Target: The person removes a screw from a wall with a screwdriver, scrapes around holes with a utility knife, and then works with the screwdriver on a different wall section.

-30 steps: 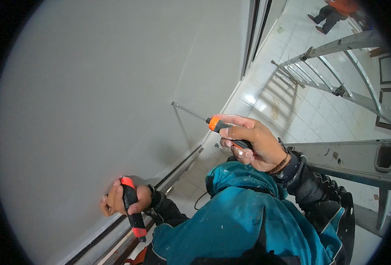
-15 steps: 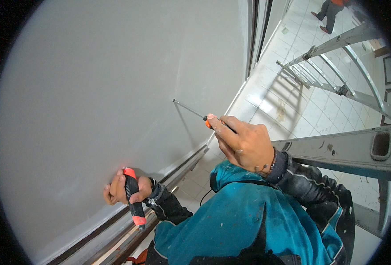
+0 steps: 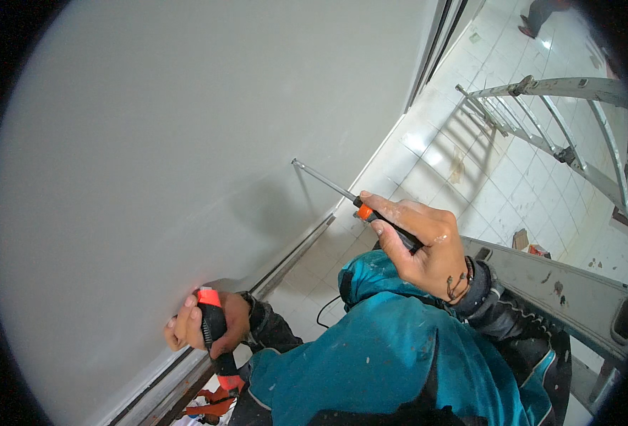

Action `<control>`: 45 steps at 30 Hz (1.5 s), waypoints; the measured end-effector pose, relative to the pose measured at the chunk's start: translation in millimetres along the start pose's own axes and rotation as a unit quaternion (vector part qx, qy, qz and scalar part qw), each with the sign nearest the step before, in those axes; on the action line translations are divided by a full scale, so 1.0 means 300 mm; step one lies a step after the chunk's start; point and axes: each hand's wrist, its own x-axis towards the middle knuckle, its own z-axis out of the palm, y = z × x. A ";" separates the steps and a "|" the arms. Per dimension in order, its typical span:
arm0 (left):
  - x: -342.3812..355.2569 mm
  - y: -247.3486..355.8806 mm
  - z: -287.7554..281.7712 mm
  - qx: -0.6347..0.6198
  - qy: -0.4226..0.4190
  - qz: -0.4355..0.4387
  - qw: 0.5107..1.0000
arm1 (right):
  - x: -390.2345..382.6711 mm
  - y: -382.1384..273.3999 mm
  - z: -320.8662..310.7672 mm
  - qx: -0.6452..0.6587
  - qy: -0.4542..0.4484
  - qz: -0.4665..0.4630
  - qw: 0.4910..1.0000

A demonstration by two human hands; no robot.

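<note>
My right hand (image 3: 431,245) is closed around the black-and-orange handle of a screwdriver (image 3: 331,184), with the index finger stretched along it. The screwdriver's long metal shaft points up and left, and its tip meets a small dark spot on the smooth grey wall (image 3: 150,156). Lower left, close to the wall, my left hand (image 3: 237,323) grips a thick black-and-red hand tool (image 3: 213,323). That tool stands nearly upright, its kind unclear; a faint reddish tint shows on the wall beside its upper end.
A metal ladder part (image 3: 562,280) lies close on my right. Another ladder (image 3: 541,113) stands beyond it on white tiles (image 3: 491,192). Someone's legs (image 3: 537,18) show at the top right. Orange material (image 3: 211,406) is low on the left, beside a ledge (image 3: 161,394).
The view has shifted slightly. My right hand's grip has opened out, showing more of the screwdriver handle, while its tip stays on the wall. The left hand's tool is tilted a little differently.
</note>
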 end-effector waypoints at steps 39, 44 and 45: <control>0.091 0.065 0.122 -0.043 0.092 0.017 0.995 | 0.007 0.000 -0.080 0.507 -0.086 0.325 0.794; 0.090 0.059 0.105 -0.049 0.080 0.006 0.996 | -0.007 -0.005 -0.040 0.104 0.034 0.068 0.992; 0.091 0.059 0.101 -0.044 0.077 0.000 0.996 | -0.006 -0.009 -0.037 0.074 0.035 0.050 0.995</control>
